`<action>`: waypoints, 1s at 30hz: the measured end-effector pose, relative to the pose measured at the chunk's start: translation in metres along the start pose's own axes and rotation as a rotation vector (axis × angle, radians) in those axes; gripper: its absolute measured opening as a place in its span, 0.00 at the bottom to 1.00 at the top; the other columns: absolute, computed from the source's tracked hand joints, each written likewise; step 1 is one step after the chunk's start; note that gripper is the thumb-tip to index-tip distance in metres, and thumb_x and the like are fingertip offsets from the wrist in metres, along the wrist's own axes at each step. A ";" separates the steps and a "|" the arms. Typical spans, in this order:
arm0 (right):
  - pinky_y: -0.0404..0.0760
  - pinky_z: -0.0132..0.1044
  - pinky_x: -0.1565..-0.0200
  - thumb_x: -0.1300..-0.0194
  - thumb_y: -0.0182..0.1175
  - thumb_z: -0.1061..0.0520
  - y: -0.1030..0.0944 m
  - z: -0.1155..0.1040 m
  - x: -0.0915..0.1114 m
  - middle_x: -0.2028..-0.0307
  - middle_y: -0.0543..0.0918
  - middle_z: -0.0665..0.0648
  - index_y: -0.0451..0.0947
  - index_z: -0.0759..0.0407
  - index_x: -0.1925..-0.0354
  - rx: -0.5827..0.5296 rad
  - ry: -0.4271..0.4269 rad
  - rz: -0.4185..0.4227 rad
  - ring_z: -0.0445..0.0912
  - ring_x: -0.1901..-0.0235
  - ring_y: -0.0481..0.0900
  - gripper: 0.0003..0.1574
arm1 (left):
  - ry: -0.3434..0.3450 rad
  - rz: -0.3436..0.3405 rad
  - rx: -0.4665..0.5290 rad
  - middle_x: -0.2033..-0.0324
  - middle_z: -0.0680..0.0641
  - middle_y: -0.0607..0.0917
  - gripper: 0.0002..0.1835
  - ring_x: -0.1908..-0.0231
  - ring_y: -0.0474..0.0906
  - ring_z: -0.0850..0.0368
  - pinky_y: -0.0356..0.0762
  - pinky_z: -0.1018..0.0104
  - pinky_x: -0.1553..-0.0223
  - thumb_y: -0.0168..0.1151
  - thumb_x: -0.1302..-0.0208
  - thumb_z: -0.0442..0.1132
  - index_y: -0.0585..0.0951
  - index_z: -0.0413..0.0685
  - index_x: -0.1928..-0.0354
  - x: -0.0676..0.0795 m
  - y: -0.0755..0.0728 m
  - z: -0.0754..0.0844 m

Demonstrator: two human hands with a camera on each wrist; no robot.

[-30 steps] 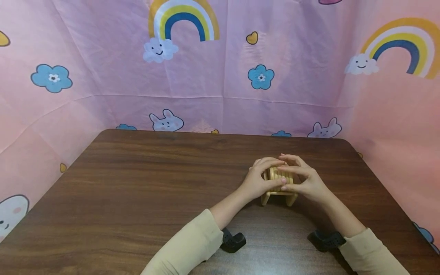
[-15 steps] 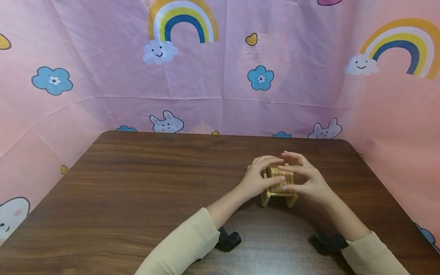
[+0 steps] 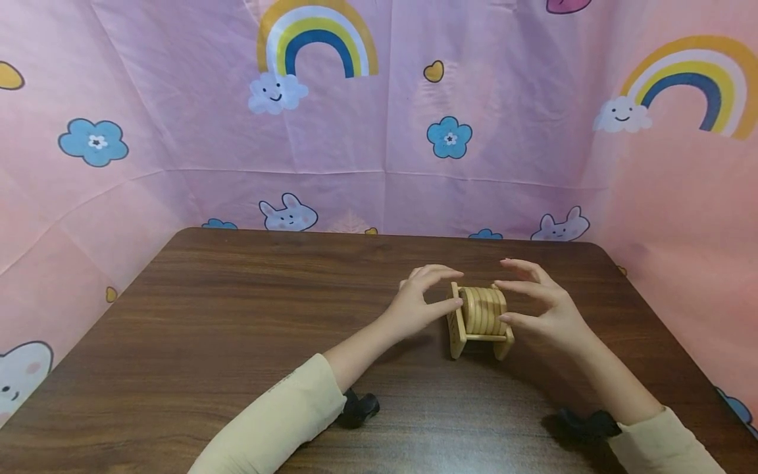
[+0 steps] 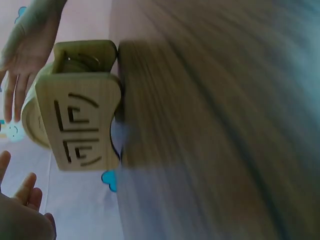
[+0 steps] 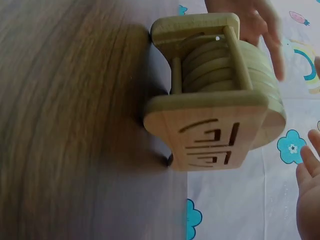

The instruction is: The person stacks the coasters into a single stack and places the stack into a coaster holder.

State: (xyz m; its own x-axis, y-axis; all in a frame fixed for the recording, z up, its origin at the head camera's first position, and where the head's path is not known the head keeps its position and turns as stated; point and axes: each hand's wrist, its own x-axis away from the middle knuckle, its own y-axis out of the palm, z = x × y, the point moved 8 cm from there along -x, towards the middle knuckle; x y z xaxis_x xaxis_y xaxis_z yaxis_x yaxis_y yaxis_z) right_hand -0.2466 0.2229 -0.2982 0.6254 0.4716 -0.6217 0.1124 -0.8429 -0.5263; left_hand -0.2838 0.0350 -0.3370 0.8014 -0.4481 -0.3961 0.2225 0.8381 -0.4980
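Observation:
A light wooden rack (image 3: 457,332) stands on the table, holding several round wooden coasters (image 3: 484,311) on edge in a row. Slots cut in a pattern mark its end panel (image 4: 82,122), seen close in the left wrist view. To the left of the rack is my left hand (image 3: 417,304), fingers spread and nothing held. My right hand (image 3: 547,309) hovers at the right end with fingers extended and parted. In the right wrist view a gap shows between the right hand (image 5: 312,200) and the rack (image 5: 210,137). Neither hand grips the coasters.
The dark wood-grain table (image 3: 237,329) stretches out to the left of the rack. Behind and at both sides hangs a pink cloth (image 3: 503,79) printed with rainbows, flowers and rabbits. Black wrist devices (image 3: 358,408) sit under both forearms.
My hands have drawn apart from over the coasters, the left one moving left and the right one slightly right. More of the coasters now shows. The rack stays in about the same place.

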 end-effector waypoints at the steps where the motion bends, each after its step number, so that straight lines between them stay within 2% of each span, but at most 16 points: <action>1: 0.60 0.35 0.38 0.59 0.72 0.77 -0.002 0.000 0.000 0.38 0.67 0.68 0.79 0.67 0.48 0.011 0.020 0.003 0.53 0.35 0.60 0.35 | -0.003 -0.002 -0.010 0.42 0.59 0.73 0.23 0.38 0.60 0.60 0.51 0.40 0.41 0.65 0.38 0.47 0.77 0.60 0.40 0.002 -0.003 -0.001; 4: 0.61 0.32 0.40 0.59 0.71 0.77 -0.007 0.000 0.001 0.37 0.68 0.64 0.79 0.67 0.47 0.062 0.069 0.011 0.50 0.36 0.62 0.36 | -0.001 -0.006 -0.032 0.41 0.59 0.73 0.23 0.38 0.60 0.60 0.51 0.42 0.41 0.66 0.38 0.47 0.77 0.60 0.40 0.007 -0.014 -0.001; 10: 0.63 0.27 0.44 0.55 0.71 0.75 -0.016 -0.003 0.002 0.38 0.69 0.59 0.79 0.63 0.45 0.149 0.088 0.021 0.47 0.37 0.63 0.36 | 0.029 0.003 -0.116 0.42 0.55 0.74 0.24 0.39 0.62 0.58 0.54 0.47 0.44 0.66 0.38 0.47 0.77 0.56 0.40 0.017 -0.036 0.001; 14: 0.63 0.26 0.45 0.52 0.70 0.73 -0.022 -0.003 0.003 0.39 0.70 0.56 0.79 0.58 0.44 0.193 0.115 0.029 0.45 0.38 0.64 0.35 | 0.031 0.011 -0.165 0.42 0.55 0.74 0.25 0.40 0.63 0.56 0.54 0.46 0.45 0.66 0.38 0.47 0.76 0.57 0.39 0.023 -0.052 -0.003; 18: 0.62 0.25 0.45 0.50 0.70 0.72 -0.027 -0.002 0.004 0.39 0.71 0.56 0.79 0.56 0.44 0.224 0.135 0.036 0.43 0.39 0.65 0.34 | 0.027 0.013 -0.205 0.41 0.54 0.74 0.24 0.40 0.63 0.54 0.52 0.44 0.45 0.65 0.38 0.46 0.76 0.57 0.39 0.030 -0.068 -0.006; 25: 0.63 0.23 0.48 0.46 0.69 0.68 -0.038 0.009 0.008 0.40 0.71 0.49 0.79 0.52 0.43 0.306 0.205 0.046 0.39 0.40 0.65 0.31 | -0.018 -0.002 -0.327 0.41 0.53 0.73 0.25 0.39 0.62 0.53 0.50 0.43 0.44 0.63 0.36 0.48 0.74 0.57 0.37 0.044 -0.097 -0.017; 30: 0.61 0.22 0.49 0.44 0.70 0.63 -0.045 0.014 0.011 0.41 0.73 0.49 0.79 0.49 0.43 0.384 0.233 0.063 0.37 0.41 0.65 0.30 | -0.054 -0.007 -0.420 0.40 0.51 0.73 0.26 0.39 0.62 0.52 0.50 0.43 0.45 0.61 0.35 0.50 0.72 0.58 0.35 0.054 -0.118 -0.025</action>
